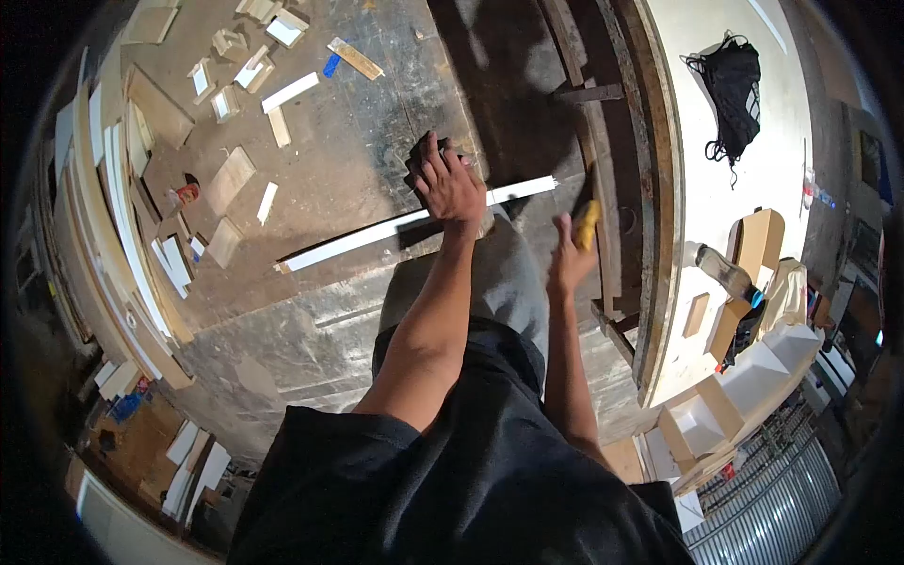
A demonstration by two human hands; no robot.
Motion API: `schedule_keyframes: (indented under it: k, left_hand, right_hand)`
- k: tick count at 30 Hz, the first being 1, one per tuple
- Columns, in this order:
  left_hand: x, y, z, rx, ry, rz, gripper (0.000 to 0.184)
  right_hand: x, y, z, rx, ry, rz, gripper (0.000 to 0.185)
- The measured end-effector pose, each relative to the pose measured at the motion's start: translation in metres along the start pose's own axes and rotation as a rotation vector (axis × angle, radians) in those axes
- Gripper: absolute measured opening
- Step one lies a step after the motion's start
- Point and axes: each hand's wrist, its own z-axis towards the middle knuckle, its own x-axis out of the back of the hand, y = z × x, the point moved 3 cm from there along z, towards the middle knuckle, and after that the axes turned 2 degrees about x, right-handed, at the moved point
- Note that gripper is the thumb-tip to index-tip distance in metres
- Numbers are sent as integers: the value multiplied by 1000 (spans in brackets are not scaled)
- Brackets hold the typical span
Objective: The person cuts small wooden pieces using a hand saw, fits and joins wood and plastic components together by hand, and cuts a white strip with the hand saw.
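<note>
A long narrow strip (353,243) with a white face and bare wood edge lies slantwise across the floor in front of my legs. My left hand (450,188) is over its middle part, fingers stretched forward, beside a dark object that I cannot make out. The strip's right end passes beyond the hand. To the right, my right hand (569,262) is closed around a yellow-handled tool (588,224). Motion blurs this tool, and its working end is not clear. My knee, in grey trousers, shows just below the strip.
Wood offcuts (231,179) and small white-faced blocks (285,28) are scattered on the floor ahead. Long boards (127,226) stand along the left. A wooden-edged table (702,202) on the right bears a black strappy cloth (730,89), a bottle (723,271) and boxes.
</note>
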Motion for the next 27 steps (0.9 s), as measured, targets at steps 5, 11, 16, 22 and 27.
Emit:
schedule_keyframes:
  k: [5,11,16,22,27]
  left_hand:
    - [0,2,-2,9,9,-37,42]
    - [-1,3,0,3,4,-26,41]
    - [-2,4,1,6,-5,3,41]
    - [-2,7,2,-11,45,-16,40]
    - [1,8,0,-37,40,-20,43]
  right_hand:
    - [-71,40,17,-436,-187,350,33]
    - [-89,57,32,-478,-365,584,29]
    - [-99,77,43,-495,-366,604,25]
    - [-129,100,47,-643,-382,723,19]
    - [-129,79,52,-665,-341,600,15]
